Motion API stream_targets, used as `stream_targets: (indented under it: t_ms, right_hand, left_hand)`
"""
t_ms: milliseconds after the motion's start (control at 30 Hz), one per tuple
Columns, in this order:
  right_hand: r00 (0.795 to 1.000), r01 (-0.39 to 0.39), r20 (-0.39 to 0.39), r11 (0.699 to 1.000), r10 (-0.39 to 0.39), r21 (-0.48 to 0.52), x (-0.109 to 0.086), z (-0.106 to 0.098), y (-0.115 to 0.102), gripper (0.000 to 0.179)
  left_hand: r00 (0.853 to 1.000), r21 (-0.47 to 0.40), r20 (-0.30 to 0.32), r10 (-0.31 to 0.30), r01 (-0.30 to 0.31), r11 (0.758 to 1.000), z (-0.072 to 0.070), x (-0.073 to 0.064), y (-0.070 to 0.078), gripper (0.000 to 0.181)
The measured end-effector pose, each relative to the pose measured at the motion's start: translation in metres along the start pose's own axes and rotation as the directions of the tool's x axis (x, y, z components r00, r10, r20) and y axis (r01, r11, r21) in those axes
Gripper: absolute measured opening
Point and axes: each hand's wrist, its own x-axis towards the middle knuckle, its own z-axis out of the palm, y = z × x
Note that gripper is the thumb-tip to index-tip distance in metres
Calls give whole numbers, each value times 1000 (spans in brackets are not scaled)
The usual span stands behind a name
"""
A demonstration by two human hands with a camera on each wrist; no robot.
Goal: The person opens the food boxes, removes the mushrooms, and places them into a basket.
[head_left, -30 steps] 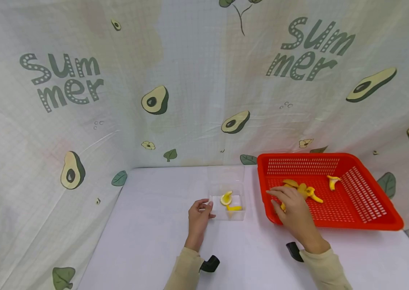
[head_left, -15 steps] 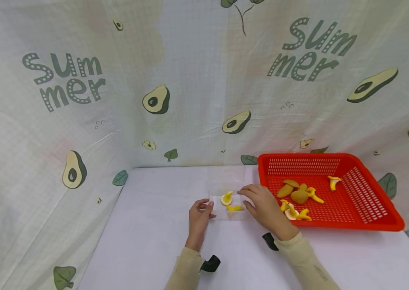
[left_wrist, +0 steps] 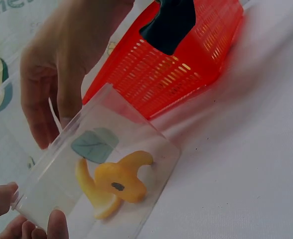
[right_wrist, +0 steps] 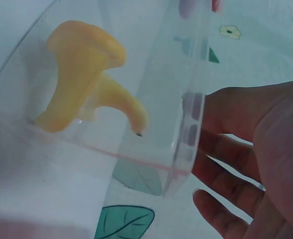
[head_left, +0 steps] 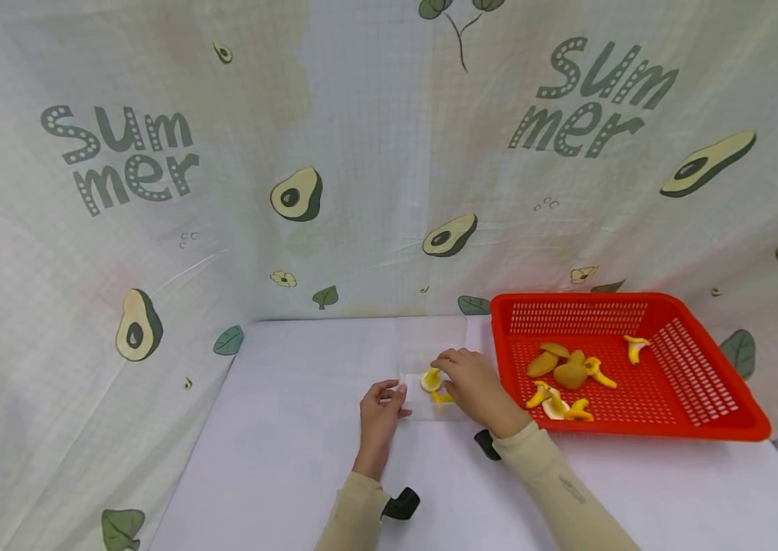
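Note:
A clear plastic box sits on the table with its mouth upward and a clear flap behind it. Two yellow chanterelle mushrooms lie inside, overlapping. At the box's left edge, my left hand grips the wall between thumb and fingers; its fingertips show in the left wrist view. My right hand hovers over the box's right side with loosely bent fingers. Its fingers hang beside the rim in the right wrist view, and no mushroom shows in them.
A red slotted basket stands right of the box, with brown-capped mushrooms and several yellow ones at its left side. A single chanterelle lies farther back in it. Behind the table hangs a printed cloth.
My right hand has moved left from above the basket to over the box, uncovering the mushrooms in the basket. The left hand has stayed at the box's left edge.

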Motion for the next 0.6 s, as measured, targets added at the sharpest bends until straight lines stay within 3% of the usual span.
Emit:
stream_targets:
  t_ms: [600]
  right_hand:
    - [999,16,53,995,-11,-100,10,14,2,27]
  left_hand:
    - [1000,11,5,-7,7,1000,0,-6,3,34]
